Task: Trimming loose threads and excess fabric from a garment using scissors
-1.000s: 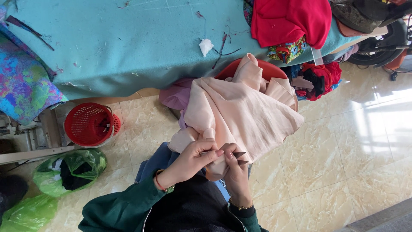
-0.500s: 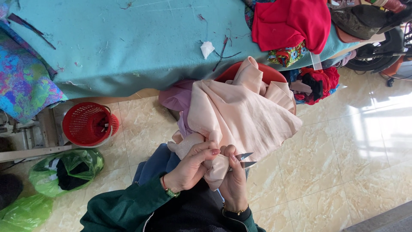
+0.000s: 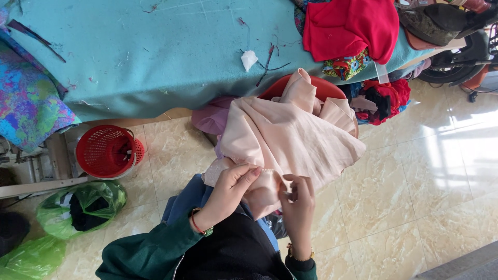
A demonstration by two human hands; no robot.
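A large peach fabric (image 3: 290, 137) hangs from a red basin (image 3: 326, 89) down onto my lap. My left hand (image 3: 228, 191), with a red bracelet at the wrist, grips a bunched fold of this fabric at its lower edge. My right hand (image 3: 298, 205) is closed just beside it against the same fold. A small pair of snips (image 3: 287, 193) barely shows between its fingers. The two hands are almost touching. Dark green sleeves cover both my arms.
A table under a teal cloth (image 3: 155, 57) fills the top, with a white scrap (image 3: 249, 59), a red cloth (image 3: 350, 26) and a patterned fabric (image 3: 28, 98). On the tiled floor stand a red mesh basket (image 3: 106, 151) and green plastic bags (image 3: 78, 205).
The hands have drawn closer together on the fabric's fold. The snips' blades, which stuck out of the right hand before, are now mostly hidden. The fabric has shifted slightly.
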